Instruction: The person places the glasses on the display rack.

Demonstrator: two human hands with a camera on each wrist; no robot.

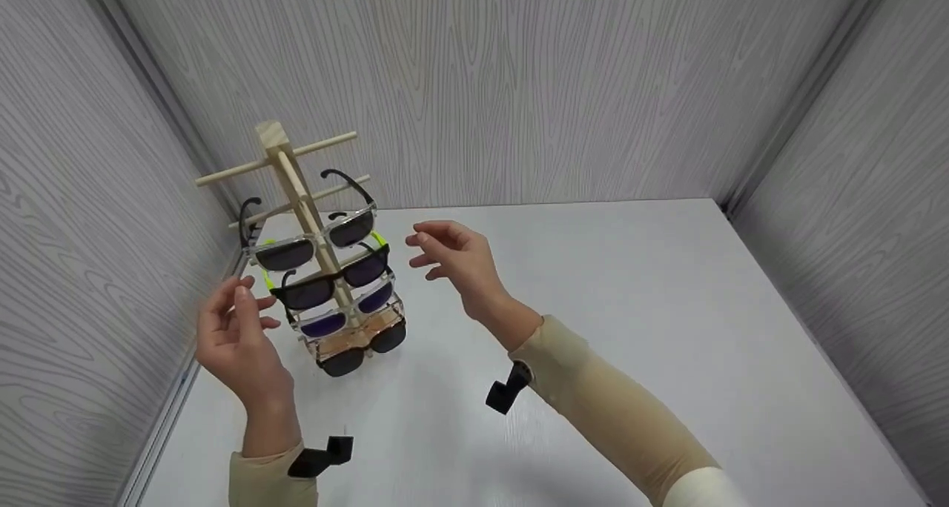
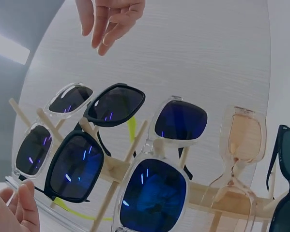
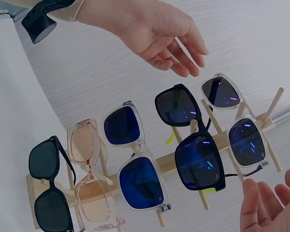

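Note:
A wooden sunglasses stand [image 1: 273, 135] holds several pairs, one above another. Highest sits a clear-framed pair [image 1: 285, 256] with black temples. Beneath it are black sunglasses [image 1: 310, 294] with yellow-green temples, then a clear pair with blue lenses [image 1: 324, 325]. Peach-tinted glasses [image 2: 245, 137] and dark sunglasses [image 1: 343, 362] hang lowest. My left hand [image 1: 237, 336] is just left of the black pair, fingers loosely bent and holding nothing. On the stand's right, apart from the glasses, my right hand [image 1: 460, 262] hovers with relaxed fingers and nothing in them.
The stand is at the left of a white table [image 1: 608, 329]. Grey wood-grain panels rise behind [image 1: 519, 84] and on both sides, the left panel [image 1: 81, 218] close to the stand. Small black cameras [image 1: 504, 392] are strapped at both wrists. Bare wooden pegs [image 1: 326, 144] stick out near the stand's top.

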